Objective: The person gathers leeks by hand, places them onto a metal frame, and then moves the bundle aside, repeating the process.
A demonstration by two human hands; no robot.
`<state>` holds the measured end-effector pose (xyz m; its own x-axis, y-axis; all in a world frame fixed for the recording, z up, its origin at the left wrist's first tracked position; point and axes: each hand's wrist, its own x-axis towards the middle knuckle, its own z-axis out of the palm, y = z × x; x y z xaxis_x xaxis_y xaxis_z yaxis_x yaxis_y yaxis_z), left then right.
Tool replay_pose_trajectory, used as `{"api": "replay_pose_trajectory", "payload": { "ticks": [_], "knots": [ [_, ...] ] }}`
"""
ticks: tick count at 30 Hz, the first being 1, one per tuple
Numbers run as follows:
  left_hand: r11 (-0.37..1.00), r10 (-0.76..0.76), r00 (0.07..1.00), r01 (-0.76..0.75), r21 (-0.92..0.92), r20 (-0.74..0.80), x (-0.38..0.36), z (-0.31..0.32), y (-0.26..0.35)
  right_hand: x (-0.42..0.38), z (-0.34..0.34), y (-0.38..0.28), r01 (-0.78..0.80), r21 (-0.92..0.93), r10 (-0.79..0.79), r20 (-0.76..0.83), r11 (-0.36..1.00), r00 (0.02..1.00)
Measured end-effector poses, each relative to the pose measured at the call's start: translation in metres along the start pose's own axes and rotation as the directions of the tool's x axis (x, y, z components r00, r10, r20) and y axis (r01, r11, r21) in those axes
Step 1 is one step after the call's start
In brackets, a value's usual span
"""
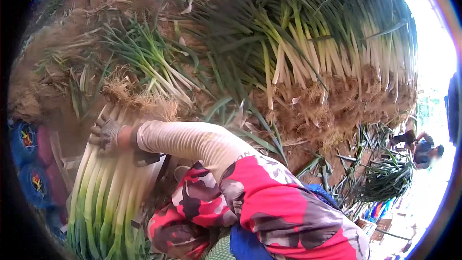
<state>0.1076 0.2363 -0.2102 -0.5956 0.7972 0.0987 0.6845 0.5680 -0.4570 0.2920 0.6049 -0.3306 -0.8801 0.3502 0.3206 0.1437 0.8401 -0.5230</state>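
Note:
My right hand (106, 135), in a grey glove, lies with its fingers spread on the white stems of a bundle of leeks (103, 183). These leeks lie side by side, roots toward the top and green leaves toward the bottom left. A pale ribbed sleeve covers my forearm, which reaches across from the right. Just below my wrist is a dark flat piece (146, 158) that I cannot make out. Beyond the hand lies a smaller bunch of leeks (163, 70) with tangled roots (144, 98). My left hand does not show.
A large heap of leeks (308, 43) fills the upper right, its roots (327, 110) facing me. Blue round-ended packages (32, 183) stand at the left edge. Loose leaves litter the brown soil (207, 110). Another person (423, 150) is at the far right near a leafy pile (387, 178).

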Motion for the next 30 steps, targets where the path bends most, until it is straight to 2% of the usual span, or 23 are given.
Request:
{"api": "replay_pose_trajectory", "payload": {
  "ticks": [4,6,7,8,9,10,11,12,13,14,15,16,17,18,19,22,25,28,30],
  "knots": [
    [0.997,0.075,0.991,-0.072,0.033,-0.113,0.003,0.021,-0.010,-0.011,0.000,0.010,0.101,0.032,-0.099,-0.048,0.994,0.994],
    [0.983,0.179,0.962,-0.166,0.080,-0.205,0.011,0.051,-0.016,-0.031,-0.019,0.018,0.106,0.341,-0.082,-0.085,0.934,0.993],
    [0.981,0.176,0.965,-0.156,0.114,-0.193,0.011,0.056,-0.008,-0.044,-0.034,0.025,0.110,0.484,-0.073,-0.095,0.868,0.993],
    [0.920,0.018,0.991,-0.068,0.386,0.132,-0.003,-0.018,0.074,-0.072,-0.071,0.024,-0.024,0.591,0.056,-0.035,0.806,0.998],
    [0.905,-0.049,0.984,-0.028,0.424,0.169,-0.007,-0.035,0.096,-0.111,-0.118,0.025,-0.158,0.681,0.178,0.041,0.715,0.983],
    [0.886,-0.112,0.973,0.007,0.464,0.201,-0.007,-0.045,0.110,-0.145,-0.150,0.035,-0.183,0.586,0.238,-0.017,0.789,0.971],
    [0.863,-0.171,0.958,0.034,0.504,0.230,-0.006,-0.047,0.117,-0.182,-0.143,0.081,-0.091,0.484,0.229,-0.233,0.870,0.945],
    [0.877,-0.140,0.971,0.030,0.480,0.195,-0.005,-0.045,0.114,-0.218,-0.164,0.101,-0.449,0.328,0.519,-0.169,0.831,0.838],
    [0.874,-0.139,0.968,0.022,0.485,0.207,-0.004,-0.046,0.114,-0.264,-0.180,0.134,-0.601,0.173,0.625,-0.218,0.780,0.749],
    [0.872,-0.138,0.967,0.016,0.490,0.215,-0.003,-0.049,0.115,-0.317,-0.195,0.167,-0.739,-0.027,0.702,-0.289,0.674,0.651],
    [0.870,-0.136,0.965,0.009,0.494,0.222,-0.001,-0.051,0.118,-0.370,-0.213,0.193,-0.841,-0.227,0.761,-0.357,0.492,0.541],
    [0.989,0.145,0.954,-0.144,0.021,-0.261,-0.010,-0.052,0.115,-0.420,-0.233,0.208,-0.882,-0.385,0.794,-0.428,0.272,0.432],
    [0.988,0.152,0.944,-0.151,0.024,-0.293,-0.009,-0.048,0.114,-0.466,-0.248,0.221,-0.867,-0.493,0.790,-0.501,0.075,0.354],
    [0.987,0.159,0.933,-0.157,0.030,-0.324,-0.006,-0.047,0.116,-0.500,-0.259,0.224,-0.831,-0.553,0.764,-0.564,-0.066,0.315],
    [0.986,0.168,0.920,-0.165,0.037,-0.353,-0.005,-0.045,0.116,-0.522,-0.262,0.224,-0.782,-0.586,0.647,-0.684,-0.213,0.337],
    [0.982,0.185,0.924,-0.162,0.094,-0.336,-0.004,-0.040,0.112,-0.519,-0.273,0.213,-0.827,-0.533,0.856,-0.499,-0.180,0.135],
    [0.983,0.180,0.927,-0.158,0.091,-0.330,-0.004,-0.041,0.113,-0.552,-0.228,0.276,-0.613,-0.681,0.778,-0.606,-0.400,0.165],
    [0.978,0.199,0.914,-0.162,0.133,-0.353,-0.005,-0.033,0.108,-0.505,-0.210,0.253,-0.555,-0.776,0.727,-0.562,-0.298,0.395],
    [0.975,0.201,0.916,-0.153,0.160,-0.348,-0.006,-0.033,0.105,-0.475,-0.223,0.252,-0.771,-0.572,0.857,-0.511,-0.281,0.067]
  ]
}}
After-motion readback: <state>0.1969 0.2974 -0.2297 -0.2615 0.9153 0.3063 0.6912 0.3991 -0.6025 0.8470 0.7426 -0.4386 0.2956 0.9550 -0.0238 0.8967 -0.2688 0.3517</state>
